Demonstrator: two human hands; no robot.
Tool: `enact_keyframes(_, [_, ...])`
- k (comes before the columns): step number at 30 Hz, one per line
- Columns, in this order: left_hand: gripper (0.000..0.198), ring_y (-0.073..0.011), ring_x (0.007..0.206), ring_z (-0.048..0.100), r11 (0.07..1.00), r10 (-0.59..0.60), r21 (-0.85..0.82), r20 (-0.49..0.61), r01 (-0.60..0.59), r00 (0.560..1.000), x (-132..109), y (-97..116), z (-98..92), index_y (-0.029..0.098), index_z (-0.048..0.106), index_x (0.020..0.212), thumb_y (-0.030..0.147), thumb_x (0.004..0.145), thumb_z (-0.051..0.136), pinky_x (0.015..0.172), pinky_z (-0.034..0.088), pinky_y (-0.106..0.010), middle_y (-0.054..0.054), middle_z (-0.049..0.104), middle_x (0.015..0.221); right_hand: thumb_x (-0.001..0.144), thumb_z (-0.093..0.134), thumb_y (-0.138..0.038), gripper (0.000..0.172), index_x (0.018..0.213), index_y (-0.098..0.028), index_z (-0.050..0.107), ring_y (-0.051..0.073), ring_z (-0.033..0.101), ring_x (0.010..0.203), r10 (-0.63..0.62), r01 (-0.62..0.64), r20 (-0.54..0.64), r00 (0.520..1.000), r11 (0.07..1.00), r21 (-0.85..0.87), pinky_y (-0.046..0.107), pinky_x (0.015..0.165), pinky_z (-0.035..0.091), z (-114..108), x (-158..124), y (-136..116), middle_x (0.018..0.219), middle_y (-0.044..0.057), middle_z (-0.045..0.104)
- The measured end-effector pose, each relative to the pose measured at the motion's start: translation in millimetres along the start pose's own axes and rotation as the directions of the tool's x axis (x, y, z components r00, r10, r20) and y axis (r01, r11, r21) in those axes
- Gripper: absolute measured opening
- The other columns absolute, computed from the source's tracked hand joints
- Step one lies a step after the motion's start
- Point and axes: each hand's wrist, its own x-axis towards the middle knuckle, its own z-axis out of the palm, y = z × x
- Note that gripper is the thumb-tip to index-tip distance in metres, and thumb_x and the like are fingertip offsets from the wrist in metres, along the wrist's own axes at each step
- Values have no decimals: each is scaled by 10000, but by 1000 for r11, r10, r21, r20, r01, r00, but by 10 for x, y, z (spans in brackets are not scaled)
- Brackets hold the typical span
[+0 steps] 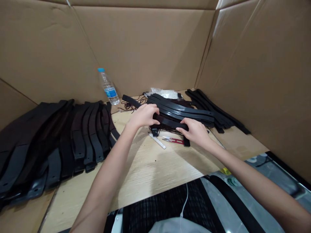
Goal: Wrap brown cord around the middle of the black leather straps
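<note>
A long black strip [170,122] is held between both my hands over the far middle of the table. My left hand [147,115] grips it toward its left part, fingers curled over it. At its right end my right hand [193,130] pinches it between thumb and fingers. Behind it lies a pile of similar glossy black strips [179,110]. Just below, on the wood, are red-handled thread snips [173,140] and a thin white stick-like piece [157,141]. Dark cords [132,104] lie tangled behind my left hand.
Many black curved strips [82,139] are heaped on the left of the table [143,174]. More strips [213,110] lie at the back right. A water bottle [109,89] leans against the cardboard wall [145,48]. Clear plastic [165,93] lies behind the middle pile.
</note>
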Motion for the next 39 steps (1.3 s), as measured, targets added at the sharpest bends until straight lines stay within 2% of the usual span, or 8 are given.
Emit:
enact_keyframes(4, [194, -234, 833, 604, 994, 32, 107, -40, -27, 999, 5, 69, -8, 197, 630, 811, 270, 699, 771, 649, 374, -314, -44, 654, 862, 867, 581, -296, 88, 886, -210, 577, 216, 624, 703, -30, 47, 157, 987, 993, -109, 272, 540, 282, -102, 29, -92, 844, 61, 698])
enact_keyframes(6, [152, -243, 832, 603, 988, 43, 151, -43, -36, 998, 3, 106, -21, 195, 613, 796, 237, 720, 737, 640, 363, -323, -55, 660, 839, 863, 541, -224, 41, 899, -211, 554, 189, 592, 652, -93, 102, 243, 966, 994, -24, 265, 535, 273, -119, 41, -116, 803, 41, 677])
enact_keyframes(9, [105, -260, 830, 605, 982, 38, 185, -34, -31, 999, -5, 131, -30, 192, 607, 791, 198, 729, 691, 641, 362, -335, -70, 664, 802, 860, 510, -214, 146, 1002, -207, 542, 153, 542, 579, -133, 68, 297, 946, 973, 220, 246, 535, 313, -96, 61, -118, 718, -10, 635])
enact_keyframes(14, [148, -261, 773, 615, 983, -54, 178, 0, 53, 999, -23, 124, -17, 186, 652, 856, 250, 725, 679, 647, 375, -332, -92, 672, 808, 898, 497, -370, 285, 1009, -156, 650, 177, 607, 657, -94, -15, 251, 963, 916, 401, 267, 590, 410, -19, 70, -81, 810, 50, 710])
enact_keyframes(22, [257, -234, 690, 621, 981, -193, 46, 246, 187, 950, -58, 78, -85, 203, 721, 864, 362, 662, 734, 562, 346, -297, -53, 690, 765, 878, 567, -327, 266, 1064, -164, 666, 268, 680, 939, -108, 92, 71, 992, 976, 198, 347, 793, 479, 134, -5, 1, 1035, 121, 731])
enact_keyframes(27, [267, -234, 778, 631, 984, -176, 68, 258, 164, 950, -47, 79, -95, 194, 681, 855, 377, 673, 751, 580, 346, -285, -54, 694, 840, 802, 626, -297, 133, 869, -198, 569, 201, 621, 724, -98, 66, 104, 990, 959, 276, 290, 649, 418, 139, 23, 6, 841, 52, 684])
enact_keyframes(30, [238, -227, 792, 627, 987, -154, 85, 230, 137, 961, -48, 105, -83, 196, 652, 837, 343, 679, 750, 587, 340, -282, -49, 687, 856, 765, 608, -259, 160, 789, -219, 454, 155, 531, 616, -151, 84, 172, 973, 935, 345, 262, 588, 356, 118, 38, -20, 715, -4, 586])
enact_keyframes(39, [168, -190, 686, 580, 989, -139, -11, 250, 147, 958, -75, 81, -58, 205, 669, 809, 303, 677, 638, 547, 297, -273, -27, 667, 748, 805, 529, -289, 127, 845, -230, 423, 160, 513, 645, -163, 87, 132, 978, 890, 448, 262, 615, 346, 197, 3, -47, 737, -7, 553])
